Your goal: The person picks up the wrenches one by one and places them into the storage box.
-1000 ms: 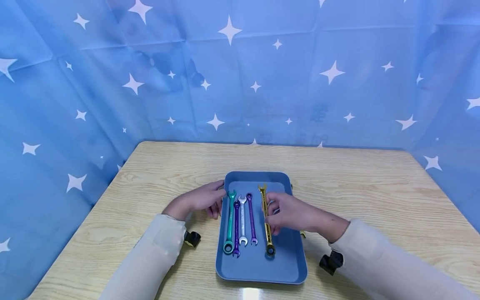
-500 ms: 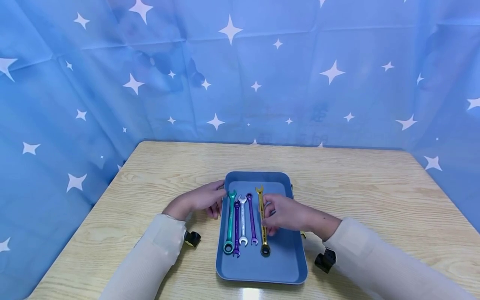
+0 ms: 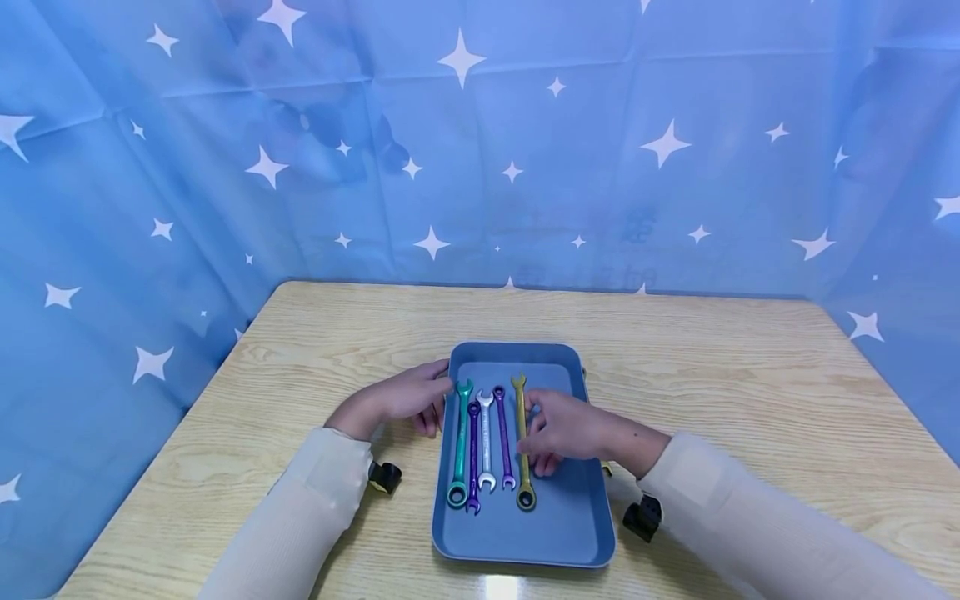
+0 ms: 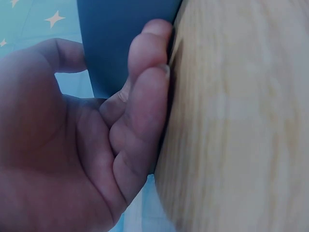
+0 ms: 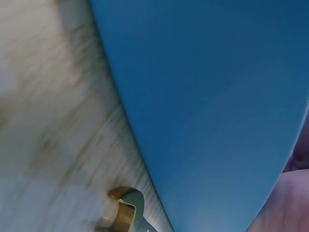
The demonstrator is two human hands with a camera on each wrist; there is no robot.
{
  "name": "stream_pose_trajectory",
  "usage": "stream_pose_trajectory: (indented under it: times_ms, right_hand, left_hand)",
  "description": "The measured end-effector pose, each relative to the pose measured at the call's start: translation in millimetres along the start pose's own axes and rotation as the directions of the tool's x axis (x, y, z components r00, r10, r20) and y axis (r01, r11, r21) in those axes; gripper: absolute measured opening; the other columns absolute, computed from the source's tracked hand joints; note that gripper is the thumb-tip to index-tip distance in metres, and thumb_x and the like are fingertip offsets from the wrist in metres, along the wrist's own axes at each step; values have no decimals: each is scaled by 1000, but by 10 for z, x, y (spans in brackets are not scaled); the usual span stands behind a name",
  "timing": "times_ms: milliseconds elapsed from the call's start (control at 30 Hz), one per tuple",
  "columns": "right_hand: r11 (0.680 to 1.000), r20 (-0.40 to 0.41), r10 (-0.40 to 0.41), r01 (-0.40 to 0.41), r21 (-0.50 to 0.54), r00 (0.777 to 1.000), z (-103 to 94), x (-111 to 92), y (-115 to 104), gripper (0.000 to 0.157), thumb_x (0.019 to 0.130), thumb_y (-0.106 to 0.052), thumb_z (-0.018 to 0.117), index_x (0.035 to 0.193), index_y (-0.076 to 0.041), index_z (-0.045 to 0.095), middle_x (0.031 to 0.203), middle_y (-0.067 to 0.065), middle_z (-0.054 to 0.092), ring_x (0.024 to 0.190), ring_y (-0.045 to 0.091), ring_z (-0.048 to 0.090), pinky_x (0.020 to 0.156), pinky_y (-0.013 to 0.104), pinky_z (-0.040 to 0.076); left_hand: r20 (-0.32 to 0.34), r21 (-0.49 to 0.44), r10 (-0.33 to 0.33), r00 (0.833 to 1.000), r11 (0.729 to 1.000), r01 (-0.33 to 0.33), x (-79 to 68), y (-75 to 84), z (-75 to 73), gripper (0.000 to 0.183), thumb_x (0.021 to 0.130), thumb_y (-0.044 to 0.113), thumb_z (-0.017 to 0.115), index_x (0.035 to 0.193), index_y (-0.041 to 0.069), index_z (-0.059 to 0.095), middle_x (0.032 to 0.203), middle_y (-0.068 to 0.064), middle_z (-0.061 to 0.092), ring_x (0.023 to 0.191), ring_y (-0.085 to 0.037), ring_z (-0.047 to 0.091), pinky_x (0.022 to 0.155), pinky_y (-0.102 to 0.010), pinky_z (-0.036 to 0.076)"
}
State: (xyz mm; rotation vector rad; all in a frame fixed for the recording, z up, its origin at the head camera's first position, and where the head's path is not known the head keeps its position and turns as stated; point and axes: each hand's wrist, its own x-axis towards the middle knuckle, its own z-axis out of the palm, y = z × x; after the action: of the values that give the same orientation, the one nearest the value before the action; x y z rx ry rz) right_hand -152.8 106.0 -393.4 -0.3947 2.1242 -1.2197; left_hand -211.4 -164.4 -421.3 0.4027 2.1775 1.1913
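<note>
A blue tray (image 3: 517, 542) holds several wrenches laid side by side lengthwise. From the left they are a green wrench (image 3: 461, 437), a purple wrench (image 3: 473, 458), a silver wrench (image 3: 486, 437) and a second purple wrench (image 3: 505, 442). My right hand (image 3: 566, 429) pinches a gold wrench (image 3: 521, 417) at the right of this row, thumb across its shaft. My left hand (image 3: 408, 396) grips the tray's left side; in the left wrist view its thumb meets the rim and the curled fingers lie along the outer wall (image 4: 113, 34).
Outside the tray's right wall, another gold wrench (image 3: 607, 469) lies on the wooden table (image 3: 720, 367), mostly hidden by the tray and right arm. Its open end (image 5: 137, 203) shows in the right wrist view. A blue starred curtain (image 3: 480, 167) hangs behind the table.
My right hand has moved a little left with the gold wrench, bringing it closer to the second purple wrench and more parallel to the row. My left hand has stayed still.
</note>
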Motion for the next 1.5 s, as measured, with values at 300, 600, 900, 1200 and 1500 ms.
stream_pose_trajectory:
  times_ms: [300,600,900,1200,1500]
  right_hand:
    - [996,13,93,-93,-4,996,21,20,7,29,92,-9,69,106,-1,45,69,14,70,53,18,69,55,36,61]
    - [984,35,152,-148,-98,988,54,39,-18,26,92,-18,71,101,-5,50,63,12,68,46,16,64,47,34,57]
    - [970,17,165,-159,-183,986,52,46,-40,26,92,-21,71,96,-7,50,58,12,65,40,16,60,41,33,54]
    - [953,-7,142,-139,-269,990,45,41,-50,29,91,-24,72,94,-8,49,52,7,59,36,14,56,36,29,48]
    - [936,-22,120,-121,-332,993,73,51,-44,29,92,-28,71,95,-9,49,50,4,55,35,13,52,35,26,45]
  left_hand:
    - [7,-6,4,1000,1000,-4,4,-15,-6,50,102,27,35,152,20,34,76,-13,70,59,-22,66,55,-34,57]
    - [-1,-3,-6,1000,1000,6,10,-13,-6,53,103,26,36,155,21,30,77,-13,69,60,-23,67,56,-35,58]
    - [3,-8,-9,1000,1000,9,3,3,-4,54,102,26,35,156,21,29,76,-14,70,59,-22,66,55,-34,57]
    - [19,-35,-18,1000,999,19,11,12,4,61,101,26,36,160,23,19,76,-14,71,58,-21,65,56,-34,57]
    - [17,-27,-17,1000,999,18,7,19,4,60,101,25,35,159,21,21,75,-14,71,58,-21,65,55,-34,57]
